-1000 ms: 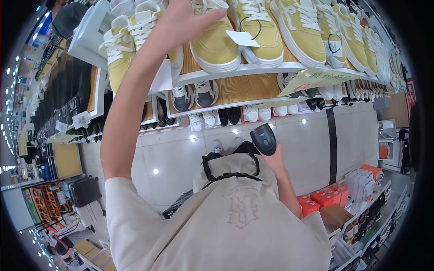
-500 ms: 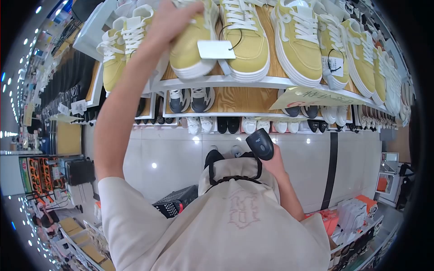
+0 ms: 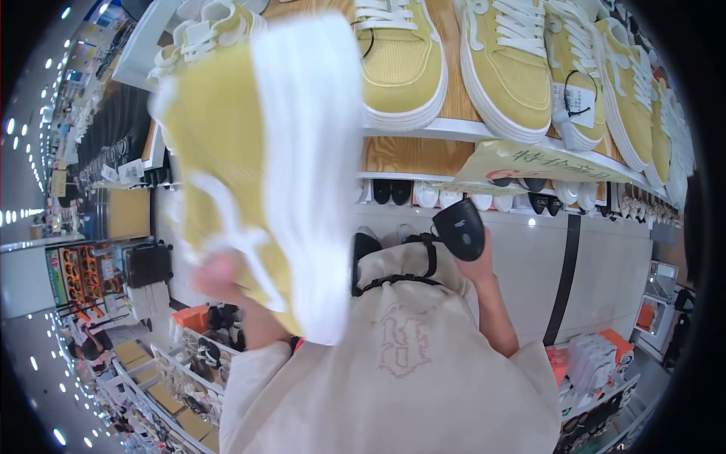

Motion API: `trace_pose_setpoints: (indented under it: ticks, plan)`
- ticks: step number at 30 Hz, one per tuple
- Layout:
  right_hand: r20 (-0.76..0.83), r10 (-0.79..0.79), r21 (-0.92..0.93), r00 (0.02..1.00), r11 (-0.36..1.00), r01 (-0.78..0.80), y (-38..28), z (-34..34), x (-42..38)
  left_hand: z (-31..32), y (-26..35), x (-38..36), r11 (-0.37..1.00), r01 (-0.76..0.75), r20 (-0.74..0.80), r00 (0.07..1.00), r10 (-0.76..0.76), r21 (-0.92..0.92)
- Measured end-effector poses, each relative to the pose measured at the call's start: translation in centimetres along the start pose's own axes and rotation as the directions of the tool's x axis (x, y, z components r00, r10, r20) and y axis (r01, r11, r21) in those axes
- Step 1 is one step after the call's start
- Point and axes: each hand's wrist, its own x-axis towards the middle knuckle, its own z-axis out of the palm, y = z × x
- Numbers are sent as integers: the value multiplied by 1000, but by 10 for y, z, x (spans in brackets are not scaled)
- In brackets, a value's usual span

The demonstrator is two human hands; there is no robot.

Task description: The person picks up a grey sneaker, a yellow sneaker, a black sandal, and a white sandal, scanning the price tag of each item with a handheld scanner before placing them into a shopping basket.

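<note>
Close to the camera, a yellow sneaker [image 3: 227, 136] with a white sole is held up on its side, toe upward and smeared by motion. My left hand [image 3: 219, 278] grips it near the heel, and the shoe hides part of the fingers. Low on the other side, my right hand [image 3: 476, 265] is closed round a black handheld barcode scanner [image 3: 459, 231], its head pointing up and left. A matching yellow sneaker [image 3: 401, 64] stands on the shelf beyond the raised shoe, with a black tag loop at its side.
The wooden shelf [image 3: 448, 98] carries more yellow sneakers [image 3: 507, 64], one with a white price tag [image 3: 578, 104]. A paper sign [image 3: 529, 166] hangs from its front edge. Lower shelves hold black shoes [image 3: 392, 191] and white shoes. Behind me are racks and orange boxes [image 3: 558, 365].
My left hand has lifted the yellow sneaker off the shelf and brought it back toward my body, turning it. My right hand with the scanner has shifted slightly right.
</note>
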Motion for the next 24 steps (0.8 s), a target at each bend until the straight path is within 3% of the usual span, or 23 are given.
trace_pose_setpoints:
  ticks: [1,2,3,4,6,7,8,10,14,16,18,21,22,24]
  plan:
    - [-28,-92,-43,995,995,91,9,-2,0,27,21,-13,891,-363,182,929,322,272]
    - [-48,-187,-89,981,979,183,20,-5,-2,67,60,-27,955,201,23,979,-200,-218]
    - [-53,-238,-89,970,969,232,44,-5,-7,101,96,-33,485,572,136,727,-673,-662]
    - [-40,-232,-86,972,970,228,41,-5,-5,116,112,-30,490,573,125,723,-679,-657]
    - [25,-110,201,994,974,103,14,-2,10,133,126,-26,666,698,184,714,-675,-263]
    - [47,-102,459,994,886,69,-30,7,22,130,123,-32,677,693,187,720,-668,-249]
    - [64,-103,458,993,887,62,-37,4,28,130,123,-36,678,692,171,720,-672,-247]
    - [190,-407,419,893,856,302,-42,-1,35,134,124,-44,691,686,141,726,-673,-230]
    - [232,-418,432,879,853,292,-55,15,31,140,135,-50,656,711,149,699,-700,-253]
    - [260,-338,562,904,815,144,-69,19,27,142,137,-59,660,709,145,701,-698,-248]
    - [274,-308,559,911,822,110,-76,21,23,141,137,-70,667,702,141,708,-692,-250]
    - [292,-260,566,921,823,53,-80,21,18,128,129,-91,884,466,311,845,-436,-28]
    - [323,-186,580,928,813,-39,-80,20,17,126,127,-93,884,468,312,844,-437,-27]
    - [349,-109,592,931,795,-129,-75,18,10,128,122,-95,964,254,408,891,-199,-84]
